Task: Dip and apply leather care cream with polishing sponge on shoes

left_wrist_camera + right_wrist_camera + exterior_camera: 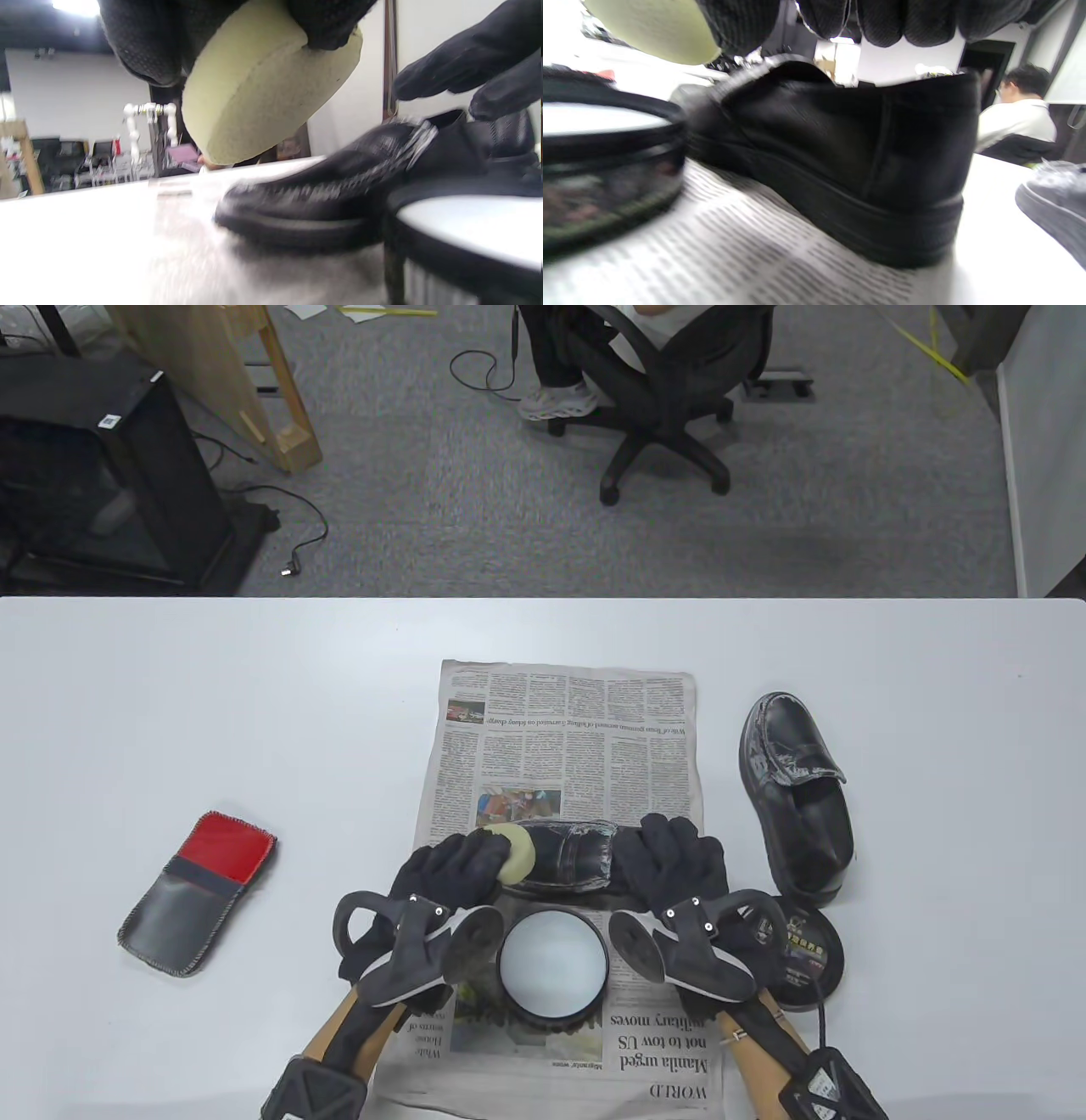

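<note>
Table view shows the sponge (516, 853) pinched in my left hand (450, 874), over the toe end of the shoe (564, 857) that lies across the newspaper (564, 729). From the left wrist view the sponge sits a little above the leather, not pressed on it, and my fingers (140, 38) grip it by its upper edge so the flat face stays free. It looks soft and light, something that would squash if I clenched hard, so I judge a loose pinch at the rim is the right hold. My right hand (674, 861) rests over the heel end of the shoe, fingers (886, 21) curled down across the top; whether they truly clamp it I cannot tell. The shoe looks stiff and fairly heavy, with slick leather already streaked white on the tongue, so I would steady it at the heel, where the wall is firm. Just beside it, nearer me, stands the open tin of cream (551, 963), between my wrists. A second shoe (797, 797) stands off the paper to the right, its lid (802, 963) below it, and a pouch (199, 891) lies well apart on the left.
</note>
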